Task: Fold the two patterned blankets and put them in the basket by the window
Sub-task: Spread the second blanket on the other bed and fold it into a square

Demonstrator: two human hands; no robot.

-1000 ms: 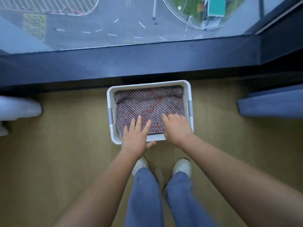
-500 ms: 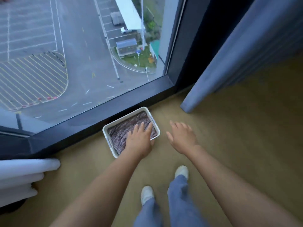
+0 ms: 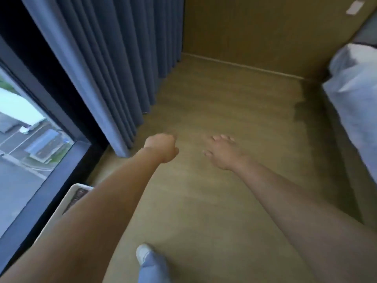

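The white basket (image 3: 67,198) stands on the floor by the window at the lower left, mostly hidden behind my left forearm. A strip of the red-and-grey patterned blanket (image 3: 76,197) shows inside it. My left hand (image 3: 162,147) is held out over the bare floor, well away from the basket, its fingers curled into a loose fist with nothing in it. My right hand (image 3: 223,154) hovers to its right, fingers spread and empty. The picture is blurred by motion.
Blue-grey curtains (image 3: 114,64) hang along the dark window frame (image 3: 51,186) on the left. A bed with pale bedding (image 3: 355,94) fills the right edge. Wooden wall panels (image 3: 265,27) close the far side. My leg and white shoe (image 3: 145,255) are at the bottom.
Both hands have left the blanket in the basket. My view has swung right, away from the window toward the room, so the basket has slid to the lower left.
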